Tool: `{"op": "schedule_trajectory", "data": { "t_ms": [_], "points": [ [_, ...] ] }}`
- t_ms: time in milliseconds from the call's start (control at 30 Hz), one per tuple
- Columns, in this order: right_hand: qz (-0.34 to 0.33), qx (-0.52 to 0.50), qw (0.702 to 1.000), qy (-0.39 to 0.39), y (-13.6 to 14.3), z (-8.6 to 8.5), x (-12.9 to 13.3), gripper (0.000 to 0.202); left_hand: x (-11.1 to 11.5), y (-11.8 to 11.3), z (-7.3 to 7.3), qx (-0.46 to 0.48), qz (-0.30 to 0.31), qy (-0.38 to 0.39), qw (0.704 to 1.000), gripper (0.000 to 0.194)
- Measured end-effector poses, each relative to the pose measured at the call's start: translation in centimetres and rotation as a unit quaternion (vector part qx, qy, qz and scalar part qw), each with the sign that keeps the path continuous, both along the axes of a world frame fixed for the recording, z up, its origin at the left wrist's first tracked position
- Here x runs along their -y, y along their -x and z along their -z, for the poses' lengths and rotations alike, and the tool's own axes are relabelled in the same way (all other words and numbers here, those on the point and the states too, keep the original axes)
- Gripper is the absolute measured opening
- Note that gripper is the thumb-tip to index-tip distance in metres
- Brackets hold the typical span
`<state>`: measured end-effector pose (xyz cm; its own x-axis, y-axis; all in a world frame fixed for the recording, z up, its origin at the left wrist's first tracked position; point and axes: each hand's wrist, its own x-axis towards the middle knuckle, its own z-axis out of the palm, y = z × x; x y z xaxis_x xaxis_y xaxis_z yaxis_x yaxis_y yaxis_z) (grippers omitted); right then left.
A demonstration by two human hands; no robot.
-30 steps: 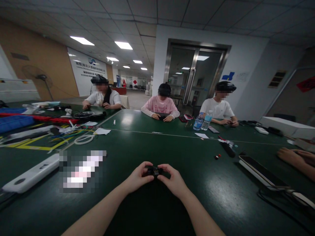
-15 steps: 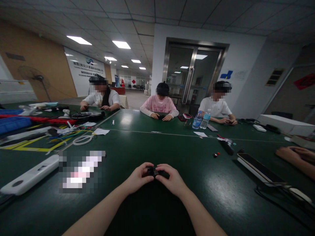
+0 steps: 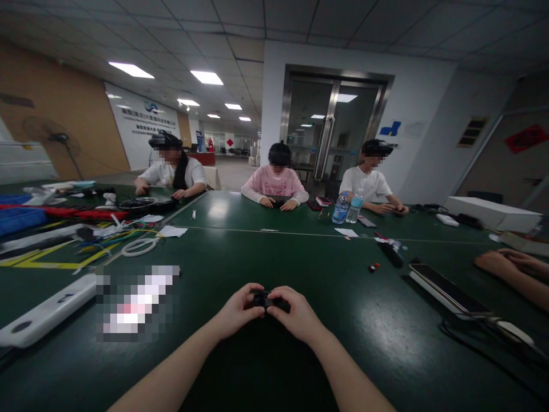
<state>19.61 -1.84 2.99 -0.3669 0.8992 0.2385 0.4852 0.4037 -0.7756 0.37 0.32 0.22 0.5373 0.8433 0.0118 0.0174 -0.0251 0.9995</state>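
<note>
Close in front of me, a small black object (image 3: 262,299) sits between the fingertips of both hands. Its kind is too dark and too small to make out, and the fingers cover much of it. My left hand (image 3: 239,309) pinches it from the left with thumb and fingers. From the other side my right hand (image 3: 297,312) closes on it, thumb nearest me and fingers curled over the far side. The two thumb tips almost meet beneath it, just over the green table (image 3: 223,257).
A white power strip (image 3: 51,306) and a pixelated bright thing (image 3: 139,303) lie left. To the right are a phone (image 3: 448,289), cables and small red and black pieces (image 3: 373,267). Water bottles (image 3: 354,207) stand farther back. Several people sit around the table.
The view has shifted slightly, so the surroundings appear a little farther left. Both hands keep their pinch on the small black object, with hardly any visible finger movement.
</note>
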Motion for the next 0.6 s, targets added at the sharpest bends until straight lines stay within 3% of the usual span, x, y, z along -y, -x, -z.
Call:
{"op": "schedule_trajectory", "data": {
  "t_ms": [600],
  "points": [
    [0.009, -0.004, 1.0, -0.021, 0.07, 0.8, -0.32, 0.021, -0.18, -0.05, 0.48, 0.0, 0.001, -0.006, 1.0, 0.04]
  ]
}}
